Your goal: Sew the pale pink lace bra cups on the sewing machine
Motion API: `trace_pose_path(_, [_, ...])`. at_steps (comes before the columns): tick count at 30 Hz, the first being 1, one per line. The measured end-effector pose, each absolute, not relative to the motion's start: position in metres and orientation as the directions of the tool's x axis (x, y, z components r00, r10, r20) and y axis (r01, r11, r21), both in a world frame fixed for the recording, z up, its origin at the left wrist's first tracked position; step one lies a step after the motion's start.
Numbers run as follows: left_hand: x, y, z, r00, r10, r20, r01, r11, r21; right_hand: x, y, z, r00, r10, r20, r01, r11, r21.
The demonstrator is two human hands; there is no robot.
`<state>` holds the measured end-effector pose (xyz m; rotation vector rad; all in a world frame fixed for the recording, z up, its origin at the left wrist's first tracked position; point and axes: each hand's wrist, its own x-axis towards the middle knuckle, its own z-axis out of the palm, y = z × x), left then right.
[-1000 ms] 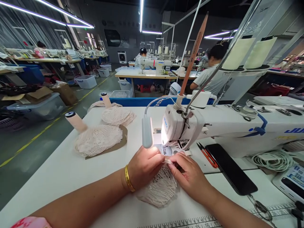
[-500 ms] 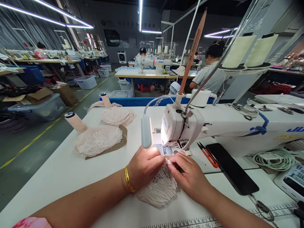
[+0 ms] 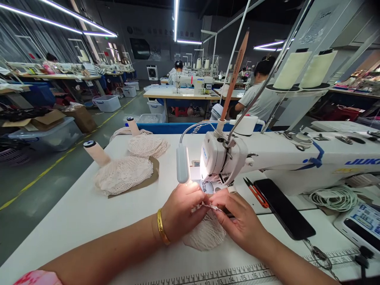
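Note:
Just in front of the sewing machine, a cream lace piece hangs from my fingers onto the white table. My left hand, with a gold bangle at the wrist, pinches its upper edge from the left. From the right, my right hand grips the same edge between thumb and fingers. The fingertips of both hands nearly meet, and the edge between them is folded. The needle area lies right behind my fingers, lit by a small lamp.
Two stacks of lace pieces and thread cones stand on the left. To the right lie orange thread snips, a black phone and a coiled white cable. A ruler strip runs along the front.
The lace piece has been drawn up a little, and its upper edge is now folded between my fingertips. My hands remain close together at the same place. The view has shifted slightly.

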<state>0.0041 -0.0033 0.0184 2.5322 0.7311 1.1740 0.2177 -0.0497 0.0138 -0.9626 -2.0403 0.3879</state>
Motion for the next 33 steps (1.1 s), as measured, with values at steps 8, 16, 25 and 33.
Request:
trace_pose_path(8, [0.009,-0.040,0.054,0.714,0.699,0.032,0.269,-0.317,0.910,0.242,-0.071,0.068,-0.494,0.868,-0.057,0.531,0.249,-0.810])
trace_pose_path(16, [0.014,0.000,-0.001,0.560,0.770,0.304,0.691,-0.637,0.341,0.204,-0.007,0.017,-0.266,0.962,-0.052,0.847,0.208,-0.489])
trace_pose_path(25, [0.009,0.002,-0.014,0.671,0.486,0.560,0.503,-0.853,0.137,0.213,-0.019,0.006,-0.286,0.943,0.170,0.887,0.328,-0.325])
trace_pose_path(33, [0.009,0.000,-0.017,0.645,0.503,0.576,0.523,-0.840,0.148,0.213,-0.035,-0.010,-0.539,0.627,0.563,0.725,0.685,-0.070])
